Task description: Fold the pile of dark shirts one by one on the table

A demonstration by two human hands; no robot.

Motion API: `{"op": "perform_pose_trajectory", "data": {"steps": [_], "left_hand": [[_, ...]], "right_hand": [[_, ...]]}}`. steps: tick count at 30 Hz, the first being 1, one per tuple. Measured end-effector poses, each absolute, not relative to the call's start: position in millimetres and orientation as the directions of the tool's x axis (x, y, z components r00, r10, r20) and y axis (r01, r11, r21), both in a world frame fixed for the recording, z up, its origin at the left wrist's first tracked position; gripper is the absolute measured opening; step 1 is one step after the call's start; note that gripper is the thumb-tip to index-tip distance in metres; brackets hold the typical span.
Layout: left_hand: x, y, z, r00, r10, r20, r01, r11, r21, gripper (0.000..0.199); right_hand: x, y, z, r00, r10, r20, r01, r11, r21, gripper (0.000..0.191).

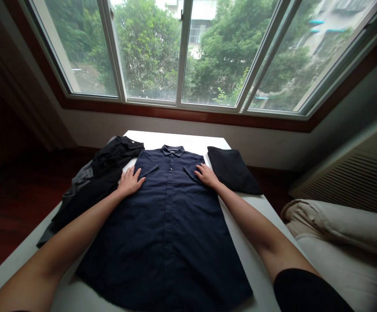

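A dark navy short-sleeved button shirt (169, 225) lies front up on the white table, its collar toward the window. Both sleeves are laid inward over the shirt's front. My left hand (131, 181) rests flat with fingers spread on the shirt's left edge, beside the sleeve. On the opposite edge, my right hand (207, 175) lies with its fingers stretched out over the right sleeve. Neither hand grips the cloth.
Dark and grey clothes (107, 162) lie heaped along the left side of the white table (185, 138). A folded black garment (233, 170) sits at the right edge. Beyond the table is a window wall (201, 122); a beige sofa (344, 229) stands at right.
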State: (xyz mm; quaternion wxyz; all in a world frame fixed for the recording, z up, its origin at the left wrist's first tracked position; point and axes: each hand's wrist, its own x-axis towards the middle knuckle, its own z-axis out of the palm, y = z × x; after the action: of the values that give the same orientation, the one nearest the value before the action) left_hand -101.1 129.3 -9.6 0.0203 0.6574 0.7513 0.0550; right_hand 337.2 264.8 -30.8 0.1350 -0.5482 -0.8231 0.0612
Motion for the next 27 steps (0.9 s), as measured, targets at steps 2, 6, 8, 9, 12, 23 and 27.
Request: {"op": "perform_pose_trajectory", "data": {"steps": [2,6,8,9,12,23,27], "left_hand": [[-92.9,121.5,-4.0,-0.123,0.989,0.087,0.989,0.115,0.094,0.072],[-37.0,82.8,23.8,0.14,0.966,0.218,0.982,-0.164,0.096,0.058],[7.6,52.3,40.4,0.447,0.87,0.208,0.867,-0.479,0.139,0.046],[32.2,35.9,47.7,0.601,0.776,0.192,0.76,-0.629,0.164,0.04],[107.5,-9.0,60.3,0.843,0.517,0.149,0.486,-0.85,0.205,0.034],[248.3,-44.9,43.8,0.974,0.215,-0.073,0.227,-0.924,0.307,0.026],[228.6,-45.2,60.7,0.96,0.238,0.15,0.202,-0.954,0.219,0.02]], "right_hand": [[334.8,269.8,-29.1,-0.331,0.926,0.183,0.884,0.372,-0.285,0.059],[330.2,289.2,-16.0,-0.256,0.943,0.211,0.876,0.319,-0.361,0.05],[330.2,302.5,-6.9,-0.206,0.961,0.184,0.884,0.263,-0.385,0.048],[331.1,309.6,-2.5,-0.181,0.969,0.167,0.89,0.233,-0.392,0.048],[336.6,330.1,7.7,-0.111,0.987,0.12,0.903,0.15,-0.401,0.047],[339.5,373.7,13.6,0.032,0.997,-0.077,0.893,-0.063,-0.446,0.042],[336.1,378.0,17.6,0.041,0.994,-0.098,0.843,-0.087,-0.53,0.026]]}}
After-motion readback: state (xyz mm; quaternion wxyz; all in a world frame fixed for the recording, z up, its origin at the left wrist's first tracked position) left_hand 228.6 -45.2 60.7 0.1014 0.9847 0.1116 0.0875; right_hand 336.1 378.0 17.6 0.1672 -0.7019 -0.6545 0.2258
